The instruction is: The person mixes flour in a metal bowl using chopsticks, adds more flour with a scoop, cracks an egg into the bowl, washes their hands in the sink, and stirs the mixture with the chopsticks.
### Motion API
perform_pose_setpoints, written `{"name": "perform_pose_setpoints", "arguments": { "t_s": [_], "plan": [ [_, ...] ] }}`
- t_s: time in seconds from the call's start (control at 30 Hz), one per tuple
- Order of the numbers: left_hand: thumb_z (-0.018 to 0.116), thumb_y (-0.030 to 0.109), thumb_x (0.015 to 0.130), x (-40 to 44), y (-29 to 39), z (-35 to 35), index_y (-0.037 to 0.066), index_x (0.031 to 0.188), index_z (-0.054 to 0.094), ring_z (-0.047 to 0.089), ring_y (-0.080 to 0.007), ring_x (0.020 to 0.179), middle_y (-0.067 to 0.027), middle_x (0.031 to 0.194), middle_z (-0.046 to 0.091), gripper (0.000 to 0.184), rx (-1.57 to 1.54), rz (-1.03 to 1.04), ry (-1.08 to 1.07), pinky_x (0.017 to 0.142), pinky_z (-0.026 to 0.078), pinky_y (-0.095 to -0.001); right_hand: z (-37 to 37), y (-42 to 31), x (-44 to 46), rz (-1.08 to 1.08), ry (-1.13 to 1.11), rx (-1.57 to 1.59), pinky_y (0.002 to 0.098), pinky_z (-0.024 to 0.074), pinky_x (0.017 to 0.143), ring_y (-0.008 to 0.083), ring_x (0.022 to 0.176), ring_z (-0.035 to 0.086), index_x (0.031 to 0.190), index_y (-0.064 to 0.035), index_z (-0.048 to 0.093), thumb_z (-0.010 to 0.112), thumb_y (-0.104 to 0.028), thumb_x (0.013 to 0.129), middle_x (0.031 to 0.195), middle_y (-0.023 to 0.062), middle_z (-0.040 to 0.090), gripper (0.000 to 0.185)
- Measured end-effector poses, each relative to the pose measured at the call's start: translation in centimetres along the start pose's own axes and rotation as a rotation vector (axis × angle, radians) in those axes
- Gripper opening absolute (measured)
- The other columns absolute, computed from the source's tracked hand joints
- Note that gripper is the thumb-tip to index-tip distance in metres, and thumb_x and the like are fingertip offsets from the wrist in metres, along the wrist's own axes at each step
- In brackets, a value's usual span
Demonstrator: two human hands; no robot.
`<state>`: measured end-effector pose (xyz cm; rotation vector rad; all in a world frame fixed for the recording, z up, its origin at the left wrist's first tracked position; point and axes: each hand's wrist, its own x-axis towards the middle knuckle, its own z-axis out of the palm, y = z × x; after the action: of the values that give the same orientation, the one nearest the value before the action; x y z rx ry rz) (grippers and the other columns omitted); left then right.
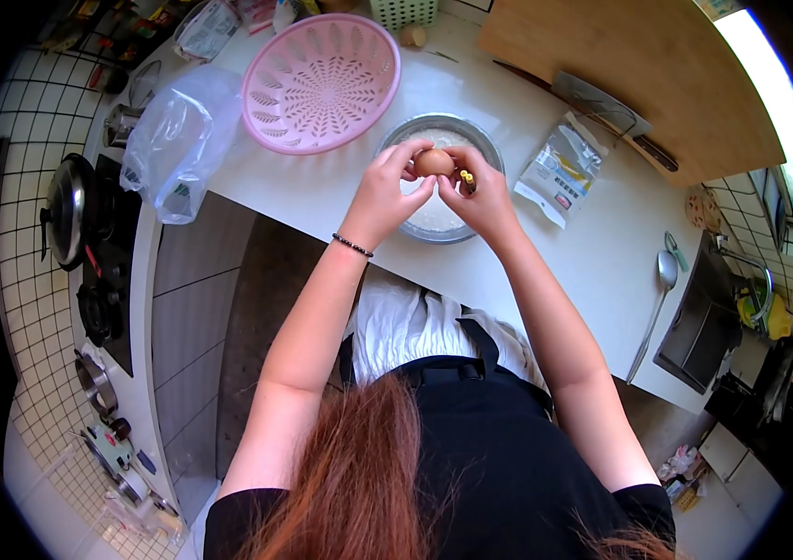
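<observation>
Over a metal bowl (485, 140) I hold a brown egg (433, 162) between both hands. My left hand (387, 187) grips it from the left, with fingertips and thumb closed on the shell. My right hand (485, 194) closes on its other side, the two thumbs close together at the near side. Thin sticks with yellow ends, seen almost end-on and looking like chopsticks (467, 176), are also tucked in my right hand. White powder like flour (435, 217) lies in the bowl, partly hidden by my hands. Whether the shell is cracked cannot be made out.
A pink plastic basket (322, 84) stands behind left, beside a clear plastic bag (182, 140). To the right lie a printed packet (562, 168), a cleaver (602, 103) by a wooden board (639, 65), and a metal spoon (665, 273) near the sink (700, 317). A stove with a lidded pan (70, 213) is left.
</observation>
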<state>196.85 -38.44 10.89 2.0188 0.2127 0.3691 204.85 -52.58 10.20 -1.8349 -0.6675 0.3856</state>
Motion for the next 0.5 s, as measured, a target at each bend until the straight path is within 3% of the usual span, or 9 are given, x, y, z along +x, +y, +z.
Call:
{"name": "perform_pose_setpoints", "arguments": {
  "t_s": [0.5],
  "plan": [
    [0.065,0.011,0.075,-0.02,-0.08,0.65,0.004,0.107,0.054,0.058,-0.0221,0.074,-0.0131,0.094,0.057,0.035,0.084,0.022,0.056,0.068,0.050,-0.0325,0.45,0.12,0.10,-0.013,0.039,-0.033,0.0285,0.0518,0.068,0.0197,0.079,0.065,0.101,-0.0004,0.055,0.066,-0.008,0.075,0.086,0.0140,0.064,0.029]
  ]
}}
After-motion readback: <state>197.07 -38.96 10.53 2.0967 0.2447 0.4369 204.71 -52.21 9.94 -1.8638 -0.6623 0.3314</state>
